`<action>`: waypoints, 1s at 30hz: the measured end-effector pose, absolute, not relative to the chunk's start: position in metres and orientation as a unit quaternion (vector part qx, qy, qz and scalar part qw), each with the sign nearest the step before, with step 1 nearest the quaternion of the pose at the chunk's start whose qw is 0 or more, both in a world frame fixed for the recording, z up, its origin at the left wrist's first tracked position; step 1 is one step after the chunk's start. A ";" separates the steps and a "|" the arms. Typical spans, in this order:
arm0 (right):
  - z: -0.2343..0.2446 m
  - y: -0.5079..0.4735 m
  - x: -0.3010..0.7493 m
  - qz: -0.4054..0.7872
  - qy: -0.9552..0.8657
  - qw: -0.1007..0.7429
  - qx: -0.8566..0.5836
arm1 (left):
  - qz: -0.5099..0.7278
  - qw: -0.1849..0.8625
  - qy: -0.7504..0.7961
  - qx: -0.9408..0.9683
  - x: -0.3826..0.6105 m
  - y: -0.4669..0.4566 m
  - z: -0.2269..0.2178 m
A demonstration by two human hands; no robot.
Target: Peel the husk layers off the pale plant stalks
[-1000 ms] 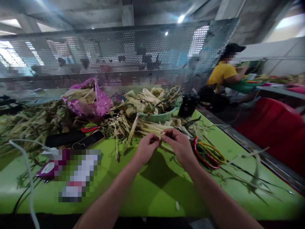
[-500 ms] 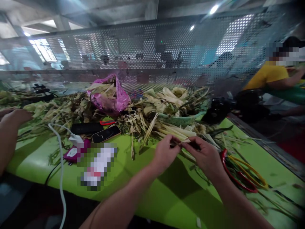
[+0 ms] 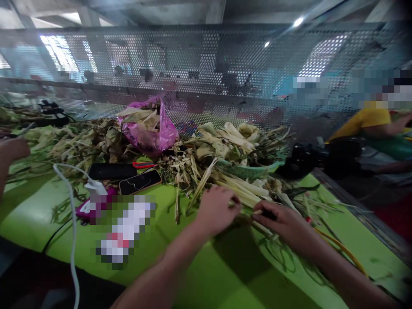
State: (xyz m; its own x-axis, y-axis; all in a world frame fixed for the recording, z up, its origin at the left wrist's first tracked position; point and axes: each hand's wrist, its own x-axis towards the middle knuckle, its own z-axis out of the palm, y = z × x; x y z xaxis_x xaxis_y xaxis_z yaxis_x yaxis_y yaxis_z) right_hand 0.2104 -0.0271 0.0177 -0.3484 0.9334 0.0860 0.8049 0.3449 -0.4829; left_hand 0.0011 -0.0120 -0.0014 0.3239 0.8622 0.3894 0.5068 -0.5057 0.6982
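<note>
- Under our left hand (image 3: 216,210), on the green table (image 3: 28,219), the pale stalks (image 3: 241,187) run toward one o'clock.
- Left fingers curl over them; whether they clasp, we cannot tell.
- Our right hand (image 3: 285,223), at three o'clock, pinches a dark piece (image 3: 264,213).
- We judge it best to pin the bundle and work one stalk at a time.
- We count two phones, a black phone (image 3: 111,171) beside an orange-edged phone (image 3: 140,182), one pink bag (image 3: 151,128), one teal basket (image 3: 251,171).

Pink bag (image 3: 151,128), phone (image 3: 140,182), white cable (image 3: 72,223)

Single head-worn view, forward and down, close over green table (image 3: 35,214); facing mesh screen (image 3: 206,64)
</note>
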 end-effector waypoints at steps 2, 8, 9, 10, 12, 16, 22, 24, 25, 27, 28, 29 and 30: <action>0.014 -0.021 0.212 0.170 -0.806 0.183 -0.537 | 0.410 0.163 0.526 0.727 -0.015 -0.001 0.001; 0.007 -0.012 0.216 0.113 -0.808 0.247 -0.523 | 0.332 0.082 0.641 0.688 -0.035 0.020 -0.014; 0.007 -0.012 0.217 0.113 -0.809 0.252 -0.519 | 0.325 0.082 0.645 0.687 -0.035 0.021 -0.016; 0.008 -0.012 0.219 0.113 -0.812 0.254 -0.512 | 0.320 0.082 0.650 0.684 -0.035 0.022 -0.019; 0.012 -0.013 0.220 0.115 -0.823 0.250 -0.497 | 0.315 0.080 0.659 0.678 -0.036 0.022 -0.022; 0.028 -0.012 0.217 0.109 -0.841 0.249 -0.467 | 0.339 0.077 0.652 0.674 -0.038 0.022 -0.022; 0.052 0.000 0.205 0.138 -0.830 0.303 -0.448 | 0.492 0.205 0.591 0.605 -0.040 0.021 -0.009; 0.057 0.007 0.201 0.165 -0.818 0.324 -0.446 | 0.538 0.309 0.543 0.566 -0.040 0.018 -0.001; 0.060 0.011 0.199 0.182 -0.811 0.333 -0.445 | 0.553 0.359 0.518 0.545 -0.039 0.016 0.003; 0.064 0.017 0.195 0.229 -0.797 0.342 -0.443 | 0.567 0.434 0.477 0.513 -0.037 0.011 0.012; 0.066 0.019 0.193 0.260 -0.786 0.346 -0.442 | 0.567 0.453 0.464 0.508 -0.035 0.009 0.015; 0.068 0.021 0.191 0.294 -0.773 0.349 -0.442 | 0.563 0.467 0.455 0.508 -0.032 0.006 0.019; 0.069 0.022 0.189 0.327 -0.756 0.359 -0.439 | 0.561 0.473 0.449 0.510 -0.029 0.004 0.021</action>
State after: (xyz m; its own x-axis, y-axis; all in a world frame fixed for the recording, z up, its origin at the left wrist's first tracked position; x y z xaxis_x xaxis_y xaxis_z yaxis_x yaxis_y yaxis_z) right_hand 0.1890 0.0219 0.0693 -0.3569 0.8982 0.2565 0.4292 0.4015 -0.8091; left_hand -0.0289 0.0040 0.0212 -0.0316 0.9886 0.1472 -0.0731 -0.1491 0.9861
